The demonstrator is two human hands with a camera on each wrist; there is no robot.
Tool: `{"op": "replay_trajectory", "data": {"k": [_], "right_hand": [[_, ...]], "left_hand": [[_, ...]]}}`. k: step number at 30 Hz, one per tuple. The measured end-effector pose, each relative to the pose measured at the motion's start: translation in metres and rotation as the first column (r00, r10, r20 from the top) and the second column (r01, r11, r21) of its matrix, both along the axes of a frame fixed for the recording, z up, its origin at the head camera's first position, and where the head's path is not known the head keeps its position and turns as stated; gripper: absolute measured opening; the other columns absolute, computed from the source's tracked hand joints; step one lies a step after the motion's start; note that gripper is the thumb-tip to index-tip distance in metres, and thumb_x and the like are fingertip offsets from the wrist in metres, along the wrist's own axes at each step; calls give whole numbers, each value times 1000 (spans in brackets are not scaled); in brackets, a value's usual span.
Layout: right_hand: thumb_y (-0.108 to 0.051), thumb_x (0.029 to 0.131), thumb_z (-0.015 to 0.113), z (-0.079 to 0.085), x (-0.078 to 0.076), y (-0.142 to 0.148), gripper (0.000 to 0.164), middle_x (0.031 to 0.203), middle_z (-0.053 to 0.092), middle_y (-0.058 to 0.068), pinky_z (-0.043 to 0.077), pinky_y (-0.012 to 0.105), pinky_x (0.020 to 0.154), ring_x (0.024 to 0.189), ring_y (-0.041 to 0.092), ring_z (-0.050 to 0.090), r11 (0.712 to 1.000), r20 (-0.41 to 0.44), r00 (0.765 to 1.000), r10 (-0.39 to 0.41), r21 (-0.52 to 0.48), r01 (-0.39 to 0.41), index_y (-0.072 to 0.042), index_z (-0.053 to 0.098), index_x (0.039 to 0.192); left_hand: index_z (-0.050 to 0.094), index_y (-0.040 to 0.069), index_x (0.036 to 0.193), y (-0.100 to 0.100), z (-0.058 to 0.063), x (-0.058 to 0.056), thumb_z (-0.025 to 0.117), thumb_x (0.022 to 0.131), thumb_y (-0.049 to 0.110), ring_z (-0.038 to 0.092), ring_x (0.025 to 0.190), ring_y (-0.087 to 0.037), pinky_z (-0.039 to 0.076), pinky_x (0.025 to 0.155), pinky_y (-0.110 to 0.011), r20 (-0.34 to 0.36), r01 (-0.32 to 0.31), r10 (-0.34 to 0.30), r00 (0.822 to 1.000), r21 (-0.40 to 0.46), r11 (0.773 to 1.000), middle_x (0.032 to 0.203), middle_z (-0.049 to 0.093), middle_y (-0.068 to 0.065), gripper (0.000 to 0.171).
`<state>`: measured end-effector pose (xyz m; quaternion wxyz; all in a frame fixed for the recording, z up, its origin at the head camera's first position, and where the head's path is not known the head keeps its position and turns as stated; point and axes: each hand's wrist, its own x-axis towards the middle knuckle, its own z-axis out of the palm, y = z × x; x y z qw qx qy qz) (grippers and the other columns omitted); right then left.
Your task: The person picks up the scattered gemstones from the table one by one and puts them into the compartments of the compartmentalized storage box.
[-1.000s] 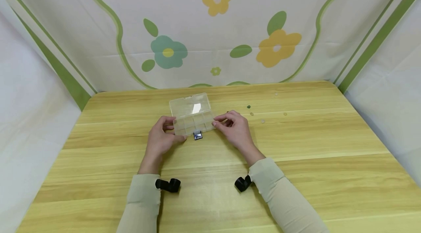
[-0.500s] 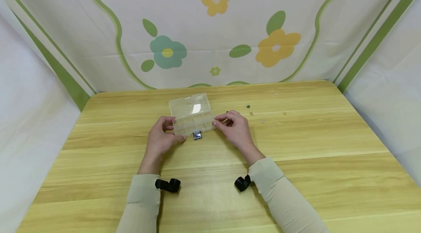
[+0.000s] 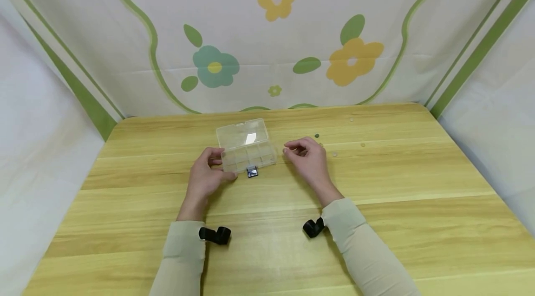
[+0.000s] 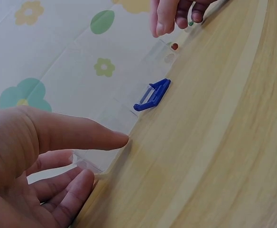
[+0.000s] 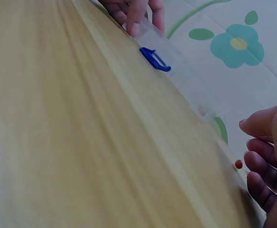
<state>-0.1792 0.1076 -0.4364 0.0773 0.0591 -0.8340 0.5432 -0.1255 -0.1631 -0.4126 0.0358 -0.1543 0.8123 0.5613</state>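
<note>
A clear plastic compartment box lies on the table with its lid raised toward the back. Its blue latch hangs down at the front edge. My left hand grips the box's left end between thumb and fingers. Off the right end, my right hand is apart from the box, its fingers loosely bent with nothing visible in them. Close to those fingers, a small red bead lies on the table. Something small and pale shows at the box's right end, too blurred to name.
Beyond my right hand, several small pieces are scattered on the wooden table: a dark green one, a yellowish one and pale ones, including one nearer me. A flowered cloth hangs along the back edge.
My right hand has left the box's right end, where its fingertips were, and shifted a little to the right. The left hand keeps its grip and the box has stayed put.
</note>
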Motion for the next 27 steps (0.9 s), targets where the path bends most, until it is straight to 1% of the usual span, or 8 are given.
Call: {"op": "replay_trajectory", "data": {"k": [5,12,15,20,23,27], "right_hand": [[-15,94,83,1,-4,7,15,104,72,8,55,22,79,90,21,66,1000,9,1000,-24,3,24,-7,83,106],[-16,94,83,1,-6,9,16,105,72,8,57,27,80,91,22,67,999,27,999,-34,40,33,-8,82,108],[-15,93,83,1,-7,8,15,105,72,9,57,29,81,90,22,67,997,33,998,-60,54,58,-7,82,106],[-13,91,83,1,-11,6,15,103,73,12,54,30,81,86,22,66,990,34,994,-107,94,103,-6,82,105],[-14,91,84,1,-14,4,16,101,72,11,54,31,80,86,23,65,986,41,991,-125,113,120,-6,82,104],[-19,91,84,1,-16,1,17,102,71,9,54,32,78,88,23,66,976,52,986,-156,163,146,-8,82,104]], "left_hand": [[60,10,144,1,0,1,90,77,-3,54,128,-33,47,110,-48,-6,-2,2,1000,3,1000,144,58,-15,74],[59,10,144,1,0,1,89,77,-4,56,127,-34,48,110,-48,-8,-1,1,1000,1,1000,143,58,-16,75],[59,9,144,1,0,1,89,77,-6,58,126,-35,50,110,-49,-8,-2,2,1000,2,1000,142,58,-17,75],[59,10,145,0,1,1,88,78,-6,57,126,-35,49,111,-49,-5,-6,6,1000,-1,1000,143,57,-16,75],[58,10,145,1,1,1,88,78,-5,55,128,-34,47,111,-49,-3,-6,6,1000,-3,1000,144,57,-16,75],[58,9,145,2,0,1,88,78,-6,54,129,-34,47,112,-49,-5,-1,1,1000,1,1000,144,57,-16,75]]}}
